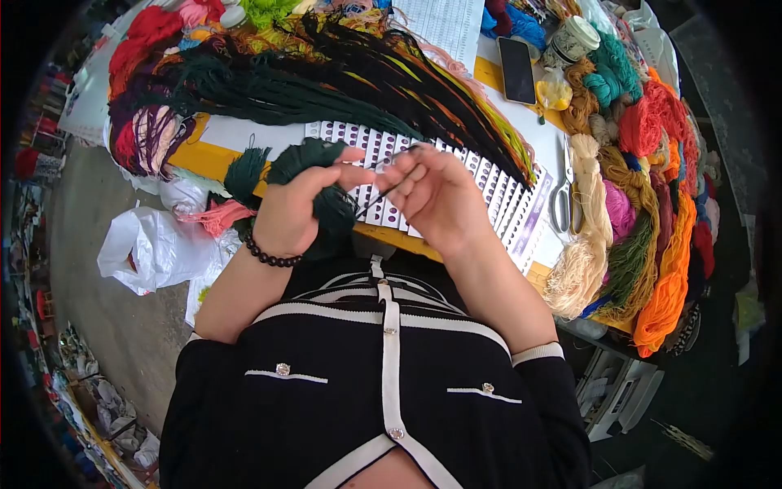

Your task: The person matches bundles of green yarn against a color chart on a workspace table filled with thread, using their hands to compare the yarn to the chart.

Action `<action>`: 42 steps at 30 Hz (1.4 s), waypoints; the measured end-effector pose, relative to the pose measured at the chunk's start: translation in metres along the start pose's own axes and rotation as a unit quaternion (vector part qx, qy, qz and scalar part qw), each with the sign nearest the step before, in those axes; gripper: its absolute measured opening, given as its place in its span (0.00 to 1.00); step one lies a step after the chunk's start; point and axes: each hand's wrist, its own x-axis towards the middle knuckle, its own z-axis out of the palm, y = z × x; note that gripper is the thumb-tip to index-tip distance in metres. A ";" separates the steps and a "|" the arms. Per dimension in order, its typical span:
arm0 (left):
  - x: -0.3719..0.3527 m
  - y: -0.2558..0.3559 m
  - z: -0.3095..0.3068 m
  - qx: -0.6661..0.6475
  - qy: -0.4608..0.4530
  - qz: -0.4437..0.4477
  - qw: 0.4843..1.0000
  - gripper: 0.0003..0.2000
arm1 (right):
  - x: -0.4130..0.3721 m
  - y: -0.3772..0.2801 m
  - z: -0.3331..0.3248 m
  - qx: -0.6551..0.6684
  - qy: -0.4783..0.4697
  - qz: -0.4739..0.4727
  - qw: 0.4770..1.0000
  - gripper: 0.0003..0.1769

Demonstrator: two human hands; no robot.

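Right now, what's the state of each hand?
Left hand: shut on dark green yarn bundle.
Right hand: pinched shut on a yarn strand.

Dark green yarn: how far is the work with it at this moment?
Seemingly done: coloured skeins lie grouped at the right. In hand: the left hand grips the dark green yarn, and the right hand pinches a thin strand from it. Left: the card with purple dots shows no thread fixed on it that I can see.
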 end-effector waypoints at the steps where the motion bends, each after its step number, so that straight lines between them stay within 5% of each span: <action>1: -0.001 0.003 -0.002 -0.108 0.006 -0.054 0.993 0.18 | 0.001 -0.004 -0.001 0.021 -0.003 0.014 1.000 0.13; 4: -0.002 0.003 0.004 -0.055 -0.066 -0.058 0.995 0.22 | -0.001 0.000 0.008 -0.128 0.020 0.016 0.991 0.11; 9: 0.001 -0.007 0.022 0.086 -0.017 0.003 0.996 0.22 | -0.001 0.015 0.018 -0.299 0.021 -0.023 0.954 0.06; 19: -0.001 0.001 0.012 0.157 -0.018 -0.067 0.985 0.19 | -0.004 0.018 0.015 -0.274 0.028 -0.058 0.960 0.07; 21: -0.002 0.002 0.014 0.054 0.016 -0.088 0.995 0.18 | -0.009 0.017 0.023 -0.248 0.050 -0.048 0.966 0.09; 37: -0.002 -0.004 0.015 0.099 0.002 -0.051 0.994 0.19 | -0.011 0.014 0.023 -0.280 0.019 -0.011 0.960 0.08; 40: -0.003 -0.007 0.012 0.059 0.023 -0.055 0.996 0.18 | -0.006 0.019 0.011 -0.317 0.046 -0.089 0.943 0.06; 41: -0.005 -0.013 0.001 0.100 0.013 -0.015 0.995 0.17 | -0.004 0.012 0.007 -0.528 0.040 -0.260 0.807 0.05; 42: -0.007 -0.013 -0.009 0.140 0.002 0.025 0.990 0.17 | -0.002 0.006 0.005 -0.690 0.031 -0.408 0.597 0.05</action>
